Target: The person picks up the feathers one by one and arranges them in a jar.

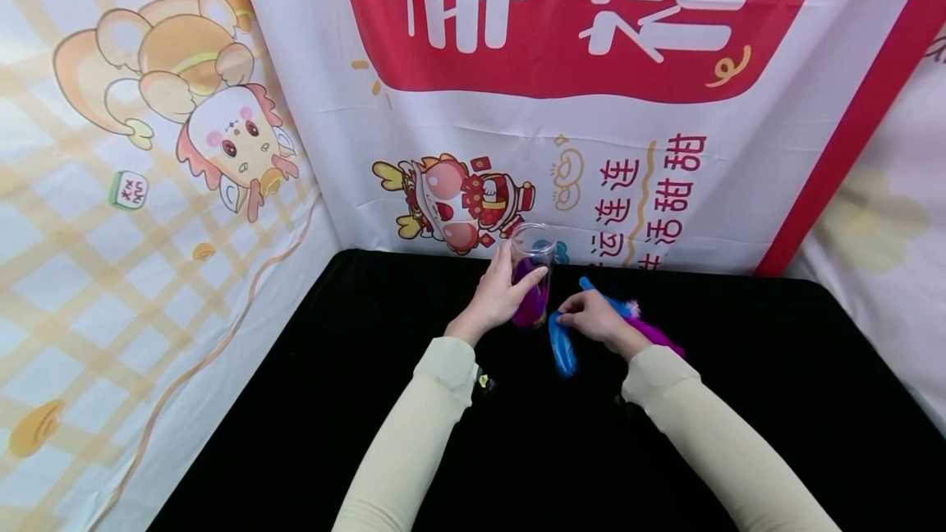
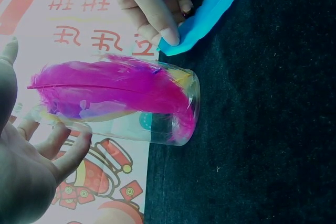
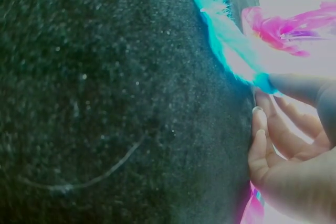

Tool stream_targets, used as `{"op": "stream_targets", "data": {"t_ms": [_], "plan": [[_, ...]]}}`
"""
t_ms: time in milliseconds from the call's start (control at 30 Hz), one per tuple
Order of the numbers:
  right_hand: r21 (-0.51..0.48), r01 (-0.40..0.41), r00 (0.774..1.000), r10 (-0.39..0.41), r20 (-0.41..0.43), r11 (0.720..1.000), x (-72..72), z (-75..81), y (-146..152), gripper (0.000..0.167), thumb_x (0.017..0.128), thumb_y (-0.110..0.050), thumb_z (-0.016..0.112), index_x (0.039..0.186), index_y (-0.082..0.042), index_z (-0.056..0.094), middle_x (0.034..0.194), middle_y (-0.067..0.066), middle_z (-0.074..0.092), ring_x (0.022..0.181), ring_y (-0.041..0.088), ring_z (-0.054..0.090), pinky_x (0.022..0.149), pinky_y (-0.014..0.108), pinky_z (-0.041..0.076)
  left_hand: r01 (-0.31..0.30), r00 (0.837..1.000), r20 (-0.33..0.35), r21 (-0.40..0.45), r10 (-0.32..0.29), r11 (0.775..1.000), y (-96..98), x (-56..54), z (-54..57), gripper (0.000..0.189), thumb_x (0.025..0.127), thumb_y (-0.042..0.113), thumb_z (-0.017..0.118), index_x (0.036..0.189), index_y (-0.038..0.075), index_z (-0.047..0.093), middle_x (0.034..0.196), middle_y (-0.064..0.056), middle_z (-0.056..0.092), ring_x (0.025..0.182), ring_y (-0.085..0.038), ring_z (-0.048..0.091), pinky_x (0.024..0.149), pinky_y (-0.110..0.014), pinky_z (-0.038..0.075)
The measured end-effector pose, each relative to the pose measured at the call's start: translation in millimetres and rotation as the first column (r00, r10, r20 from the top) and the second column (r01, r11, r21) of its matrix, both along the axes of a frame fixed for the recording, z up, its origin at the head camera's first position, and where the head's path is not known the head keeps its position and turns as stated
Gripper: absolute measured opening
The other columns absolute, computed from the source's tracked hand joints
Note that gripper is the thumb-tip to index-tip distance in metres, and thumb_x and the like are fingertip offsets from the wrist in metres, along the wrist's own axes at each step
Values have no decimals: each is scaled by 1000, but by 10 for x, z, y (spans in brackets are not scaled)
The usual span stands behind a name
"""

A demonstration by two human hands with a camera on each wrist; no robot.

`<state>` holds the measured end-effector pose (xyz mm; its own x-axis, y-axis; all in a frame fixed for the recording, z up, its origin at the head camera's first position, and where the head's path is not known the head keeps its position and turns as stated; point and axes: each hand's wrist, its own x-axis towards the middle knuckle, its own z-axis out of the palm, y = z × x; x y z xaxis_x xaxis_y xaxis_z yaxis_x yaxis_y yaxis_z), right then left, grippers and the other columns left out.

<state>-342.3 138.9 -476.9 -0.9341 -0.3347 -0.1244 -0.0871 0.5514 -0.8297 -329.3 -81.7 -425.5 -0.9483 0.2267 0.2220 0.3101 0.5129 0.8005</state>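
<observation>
A tall clear cup (image 1: 543,248) stands upright near the back of the black table, with magenta, purple and yellow feathers (image 2: 105,87) inside it. My left hand (image 1: 493,295) holds the cup's side, thumb across the front. Just right of the cup, my right hand (image 1: 597,317) pinches one end of a blue feather (image 1: 562,349) between thumb and fingertips. That feather (image 3: 223,38) extends away from the fingers, fluffy at its far end. Outside the cup, beyond and beside the right hand, lie another blue feather (image 1: 606,295) and a magenta feather (image 1: 656,337), partly hidden by the hand.
Black cloth (image 1: 355,401) covers the table. Close behind the cup hangs a white and red printed cloth backdrop (image 1: 458,121). A yellow checked cloth (image 1: 111,269) hangs on the left side, and a pale cloth (image 1: 887,286) on the right.
</observation>
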Motion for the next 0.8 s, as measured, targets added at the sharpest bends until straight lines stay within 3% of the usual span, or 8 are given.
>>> {"op": "stream_targets", "data": {"t_ms": [400, 667, 800], "plan": [[-46, -6, 1000, 7, 4, 999, -26, 4, 43, 20, 97, -10, 70, 109, 5, 73, 106, 14, 72, 95, 20, 63, 84, 35, 52, 3, 1000, -1, 6, -3, 1000, -2, -8, -6, 76, 101, 55, 58, 160, 22, 22, 152, -9, 39, 137, -32, 47, 112, -52, 40], [-128, -39, 996, 48, 73, 991, 45, 164, 62, 24, 100, -5, 64, 113, 14, 66, 104, 24, 70, 91, 28, 68, 81, 45, 58, 4, 1000, -1, 2, -4, 1000, -8, -13, -13, 77, 100, 59, 56, 159, 21, 23, 150, -9, 40, 136, -32, 48, 112, -52, 40], [-169, -28, 995, 43, 88, 985, -11, 80, 77, 22, 100, -4, 64, 112, 14, 66, 101, 21, 71, 86, 20, 70, 80, 43, 60, 7, 1000, -6, 3, -7, 1000, -10, -11, -8, 78, 100, 61, 56, 159, 21, 24, 150, -9, 40, 136, -32, 48, 111, -52, 40]]}}
